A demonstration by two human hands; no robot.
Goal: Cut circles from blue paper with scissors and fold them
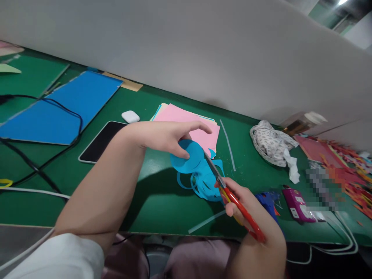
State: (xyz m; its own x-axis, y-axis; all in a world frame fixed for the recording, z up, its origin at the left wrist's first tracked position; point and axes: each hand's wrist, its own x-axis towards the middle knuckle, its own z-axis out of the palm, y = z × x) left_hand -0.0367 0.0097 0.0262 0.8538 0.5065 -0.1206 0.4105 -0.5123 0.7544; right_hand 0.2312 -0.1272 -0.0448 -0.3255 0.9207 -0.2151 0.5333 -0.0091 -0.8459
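My left hand (174,139) pinches a round piece of blue paper (190,161) between thumb and fingers, its index finger stretched out to the right. In my right hand (242,199) are scissors with red and yellow handles (242,209). Their blades point up and left and meet the right edge of the blue disc; whether the blades are parted is hard to tell. Curled blue paper strips (207,184) lie below the disc on the green table. Behind my left hand sits a stack of paper with a pink sheet (186,116) on top.
A dark tablet (106,141), a white case (130,116) and a blue board (66,108) with black cables lie left. To the right are a patterned cloth pouch (269,143), a purple box (298,205) and red-orange paper pieces (334,159). A grey partition (186,50) stands behind.
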